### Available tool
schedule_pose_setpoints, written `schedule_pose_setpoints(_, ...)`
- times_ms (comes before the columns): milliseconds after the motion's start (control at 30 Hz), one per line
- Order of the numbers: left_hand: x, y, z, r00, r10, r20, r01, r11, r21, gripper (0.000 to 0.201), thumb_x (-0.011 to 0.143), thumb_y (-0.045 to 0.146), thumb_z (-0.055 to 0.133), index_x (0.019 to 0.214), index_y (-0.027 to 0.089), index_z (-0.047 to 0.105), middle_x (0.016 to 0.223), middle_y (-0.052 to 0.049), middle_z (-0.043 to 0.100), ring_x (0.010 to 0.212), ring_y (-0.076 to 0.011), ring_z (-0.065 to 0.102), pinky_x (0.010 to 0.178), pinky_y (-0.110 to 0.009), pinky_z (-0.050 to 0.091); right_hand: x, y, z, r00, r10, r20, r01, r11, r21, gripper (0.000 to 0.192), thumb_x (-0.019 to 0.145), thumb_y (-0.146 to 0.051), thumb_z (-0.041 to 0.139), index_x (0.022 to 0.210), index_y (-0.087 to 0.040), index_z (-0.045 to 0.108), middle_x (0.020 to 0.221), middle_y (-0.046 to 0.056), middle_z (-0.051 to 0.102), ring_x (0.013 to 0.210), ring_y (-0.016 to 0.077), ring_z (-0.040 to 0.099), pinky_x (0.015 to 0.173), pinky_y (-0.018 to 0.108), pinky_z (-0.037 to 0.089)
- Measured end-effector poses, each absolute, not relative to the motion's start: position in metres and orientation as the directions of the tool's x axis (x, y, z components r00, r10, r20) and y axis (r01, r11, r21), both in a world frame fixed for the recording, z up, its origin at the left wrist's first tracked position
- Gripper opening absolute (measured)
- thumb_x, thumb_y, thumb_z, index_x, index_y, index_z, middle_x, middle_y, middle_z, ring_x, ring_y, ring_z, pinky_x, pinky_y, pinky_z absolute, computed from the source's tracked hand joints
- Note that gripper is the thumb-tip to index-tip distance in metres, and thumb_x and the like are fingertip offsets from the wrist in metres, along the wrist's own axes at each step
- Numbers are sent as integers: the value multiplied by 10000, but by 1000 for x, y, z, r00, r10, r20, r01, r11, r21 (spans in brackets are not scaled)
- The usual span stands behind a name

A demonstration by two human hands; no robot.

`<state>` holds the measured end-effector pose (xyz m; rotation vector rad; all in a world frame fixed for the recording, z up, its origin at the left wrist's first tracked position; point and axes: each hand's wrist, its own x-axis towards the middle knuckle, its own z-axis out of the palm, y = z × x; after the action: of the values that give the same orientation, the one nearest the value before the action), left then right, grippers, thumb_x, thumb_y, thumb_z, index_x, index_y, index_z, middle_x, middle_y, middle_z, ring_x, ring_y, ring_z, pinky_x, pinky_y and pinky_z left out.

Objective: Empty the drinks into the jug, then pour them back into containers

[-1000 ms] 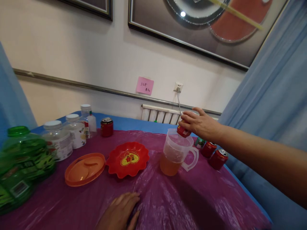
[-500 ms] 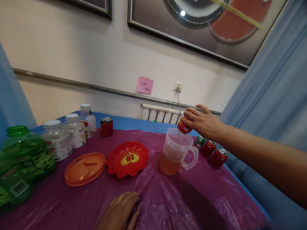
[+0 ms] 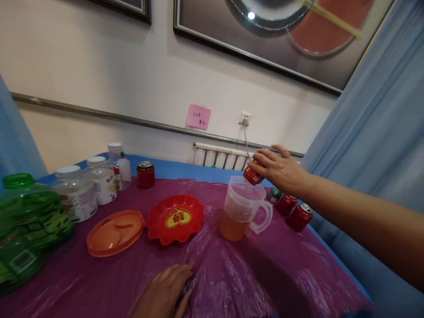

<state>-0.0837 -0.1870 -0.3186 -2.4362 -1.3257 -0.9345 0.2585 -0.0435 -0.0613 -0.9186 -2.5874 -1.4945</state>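
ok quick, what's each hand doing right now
left hand: open, flat on the purple table cover, holding nothing
right hand: closed on a red can, tipped over the clear jug

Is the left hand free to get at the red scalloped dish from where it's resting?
Probably yes. The left hand lies flat and empty on the purple cover, and the red scalloped dish sits just beyond it with only bare cover between. The right hand, tilting a can over the jug, is off to the side.

Open cloth (image 3: 232, 274) before jug (image 3: 243, 207)
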Motion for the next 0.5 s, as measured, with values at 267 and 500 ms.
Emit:
schedule_pose_setpoints(267, -76, -191, -291, 430, 814, 391, 837, -522, 165, 334, 869, 210, 546, 1123, 263, 758, 1112, -44, 806, 964, -242, 786, 900, -358, 632, 226, -23, -79, -865, 501, -8, 332, 586, 739, 228, 1000, -183, 539, 1180, -218, 674, 1088, 94, 694, 1040, 265, 552, 979, 460, 279)
schedule_pose_setpoints(500, -77, -193, -295, 458, 790, 407, 828, -546, 128, 341, 843, 243, 584, 1132, 277, 762, 1157, -32, 794, 999, -263, 779, 918, -345, 630, 207, -27, -77, -888, 457, -47, 271, 602, 751, 192, 1030, -217, 505, 1060, -245, 692, 1013, 48, 699, 995, 230, 553, 954, 424, 312)
